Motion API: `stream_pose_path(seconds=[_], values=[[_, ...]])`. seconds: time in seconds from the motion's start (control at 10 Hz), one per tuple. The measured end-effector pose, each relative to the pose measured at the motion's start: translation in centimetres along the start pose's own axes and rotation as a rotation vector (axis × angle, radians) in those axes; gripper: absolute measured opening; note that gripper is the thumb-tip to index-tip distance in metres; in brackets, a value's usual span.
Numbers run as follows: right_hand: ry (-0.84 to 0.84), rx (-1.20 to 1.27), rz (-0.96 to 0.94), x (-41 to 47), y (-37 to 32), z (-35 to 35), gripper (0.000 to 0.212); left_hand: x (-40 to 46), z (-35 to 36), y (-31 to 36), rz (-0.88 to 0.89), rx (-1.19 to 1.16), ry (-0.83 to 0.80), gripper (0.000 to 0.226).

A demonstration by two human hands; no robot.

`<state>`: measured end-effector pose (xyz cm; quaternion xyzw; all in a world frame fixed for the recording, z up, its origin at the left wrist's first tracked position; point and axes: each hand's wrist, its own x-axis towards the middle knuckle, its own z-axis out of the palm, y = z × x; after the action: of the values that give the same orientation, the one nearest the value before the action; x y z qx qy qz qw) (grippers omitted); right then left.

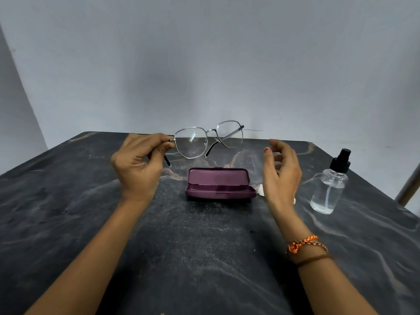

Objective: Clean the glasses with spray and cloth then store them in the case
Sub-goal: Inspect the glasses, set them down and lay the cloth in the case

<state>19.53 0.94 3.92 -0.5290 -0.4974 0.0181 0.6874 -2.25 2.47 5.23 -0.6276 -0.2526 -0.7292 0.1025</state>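
Note:
My left hand pinches thin metal-framed glasses at their left hinge and holds them in the air above the table's far half. Under them lies a purple case, open, its lid tilted back. My right hand hovers to the right of the case with relaxed fingers and holds nothing. A bit of white cloth peeks out from behind that hand, on the table next to the case. A clear spray bottle with a black nozzle stands upright at the right.
Everything sits on a dark marbled table. A plain grey wall rises just behind the table's far edge. At the far right edge of the view a slanted metal leg shows beyond the table.

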Motion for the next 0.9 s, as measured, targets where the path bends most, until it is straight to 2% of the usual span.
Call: stream_pose_path(seconds=[0.1, 0.2, 0.4, 0.6, 0.9], values=[[-0.068, 0.443, 0.227, 0.1, -1.6, 0.3, 0.014, 0.1, 0.0, 0.9, 0.147, 0.070, -0.096, 0.014], [-0.151, 0.677, 0.382, 0.3, -2.3, 0.5, 0.014, 0.0, 0.3, 1.4, 0.196, 0.083, -0.139, 0.012], [-0.225, 0.779, 0.572, 0.1, -2.3, 0.4, 0.017, 0.0, 0.3, 1.6, 0.215, 0.091, -0.149, 0.013], [-0.241, 0.832, 0.579, 0.1, -2.2, 0.3, 0.013, -0.3, 0.5, 1.5, 0.213, 0.080, -0.160, 0.008], [-0.257, 0.854, 0.656, 0.0, -2.3, 0.1, 0.013, -0.6, 0.5, 0.6, 0.081, 0.007, -0.137, 0.015]])
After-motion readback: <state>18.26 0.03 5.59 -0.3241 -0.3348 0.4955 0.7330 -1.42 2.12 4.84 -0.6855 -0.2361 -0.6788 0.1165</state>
